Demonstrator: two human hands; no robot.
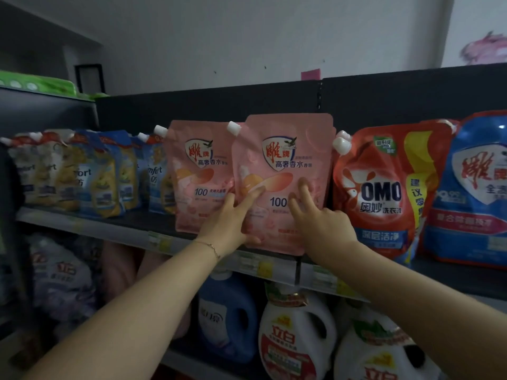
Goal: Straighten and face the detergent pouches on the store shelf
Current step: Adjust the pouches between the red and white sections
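Lower tier holds jugs (pixel 296 335), under a dark shelf (pixel 153 223). On its front edge a pink pouch (pixel 285 149) stands upright, label out; left hand (pixel 227 223) and right hand (pixel 326 226) press its face, fingers straight. Grey wall (pixel 247 37) behind

Two pink pouches (pixel 285 149), one red pouch (pixel 381 193), one blue pouch (pixel 477 187) — three jugs (pixel 296 338) below.

Front pink pouch (pixel 285 152) upright, label forward, overlapping second pink pouch (pixel 197 174)
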